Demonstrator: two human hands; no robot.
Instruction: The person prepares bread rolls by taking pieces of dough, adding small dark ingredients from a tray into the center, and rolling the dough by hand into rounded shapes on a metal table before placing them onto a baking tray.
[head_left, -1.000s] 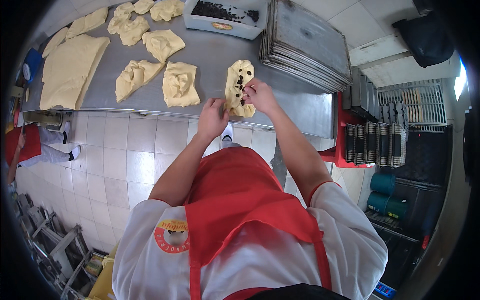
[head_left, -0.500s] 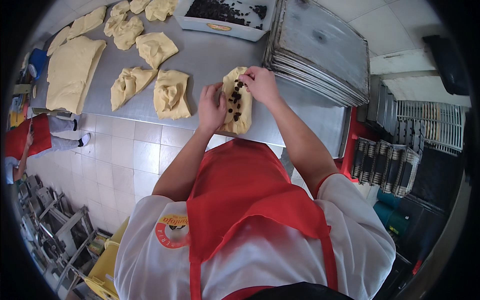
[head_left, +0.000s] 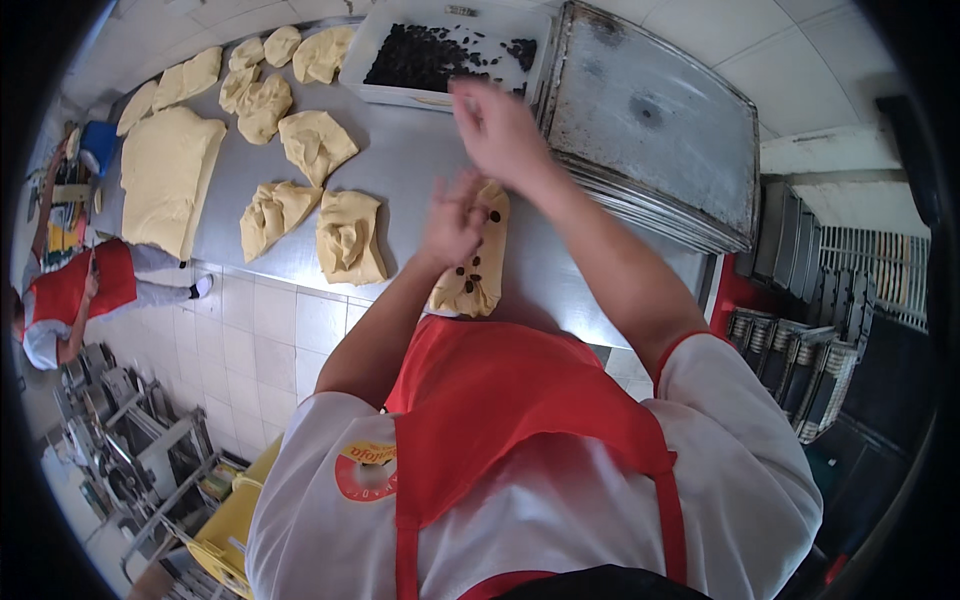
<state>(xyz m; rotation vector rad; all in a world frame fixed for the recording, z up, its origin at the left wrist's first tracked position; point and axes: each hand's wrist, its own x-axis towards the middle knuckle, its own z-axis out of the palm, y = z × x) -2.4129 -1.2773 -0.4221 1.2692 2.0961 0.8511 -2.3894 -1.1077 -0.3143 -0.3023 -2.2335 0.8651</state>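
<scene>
Left hand [head_left: 453,226] over dough strip [head_left: 489,256]; right hand [head_left: 499,132] stretched past its far end, was over it before. Blurred, can't tell grips.

The right hand [head_left: 492,125], a little blurred, was at the near edge of the white tub [head_left: 395,97], which contained dark pieces [head_left: 418,60]. Nearer than the tub, the left hand [head_left: 455,228] was over a long dough strip [head_left: 490,258]. Right of the tub stood stacked metal trays [head_left: 650,120]; left of it, dough lumps [head_left: 350,238] lay on the counter [head_left: 400,160].
</scene>
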